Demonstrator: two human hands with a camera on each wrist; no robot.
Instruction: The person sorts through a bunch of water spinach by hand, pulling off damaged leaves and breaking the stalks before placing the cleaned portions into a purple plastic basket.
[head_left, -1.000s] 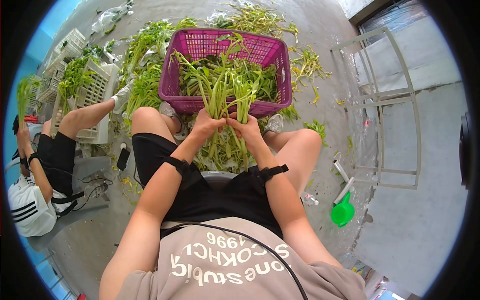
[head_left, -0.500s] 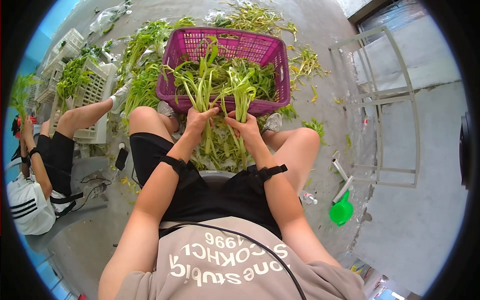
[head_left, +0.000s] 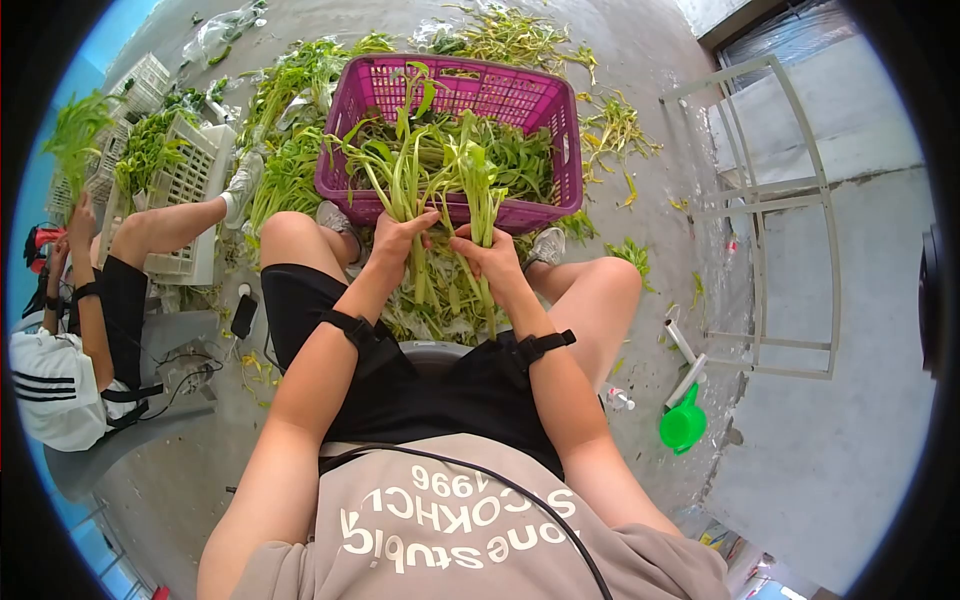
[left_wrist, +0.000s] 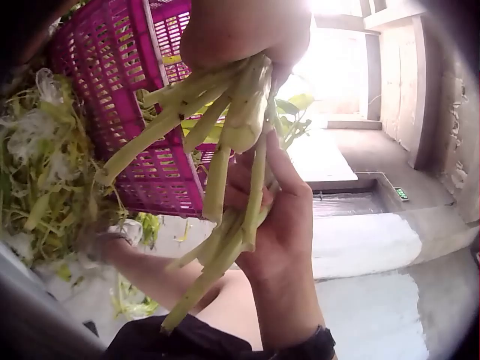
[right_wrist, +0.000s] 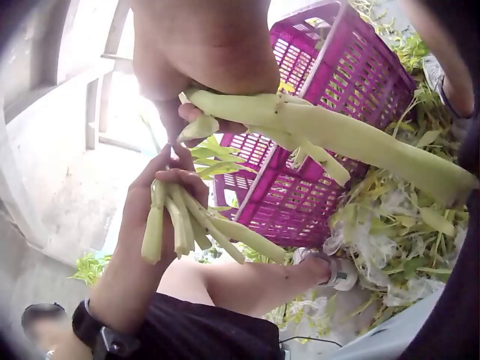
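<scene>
Now the left hand and right hand have parted, each gripping stalks. The gap keeps two bunches distinct.

From here I see the crate as magenta plastic with a slight sheen, and the green dipper as smooth, glossy plastic. The shorts look like matt black cloth, the shirt soft beige fabric, and the stalks smooth and faintly shiny.
</scene>
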